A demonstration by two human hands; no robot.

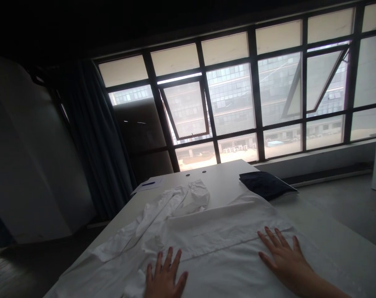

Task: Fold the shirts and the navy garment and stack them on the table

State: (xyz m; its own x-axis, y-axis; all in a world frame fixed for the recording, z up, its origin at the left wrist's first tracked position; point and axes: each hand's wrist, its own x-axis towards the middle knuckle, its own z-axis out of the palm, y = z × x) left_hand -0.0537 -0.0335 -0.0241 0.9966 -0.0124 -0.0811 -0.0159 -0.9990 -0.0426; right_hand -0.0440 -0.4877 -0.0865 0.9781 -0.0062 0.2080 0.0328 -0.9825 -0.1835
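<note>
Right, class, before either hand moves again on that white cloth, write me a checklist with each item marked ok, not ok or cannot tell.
1. Left hand open, fingers spread over the white cloth: ok.
2. Right hand open, fingers spread over the same cloth: ok.
3. White cloth smooth throughout: not ok; its far left part is crumpled.
4. Underside free of folds: cannot tell; hidden.
5. Dark cloth apart from both hands: ok; it lies beyond the right hand.
6. Paper and pen away from both hands: ok.
</note>
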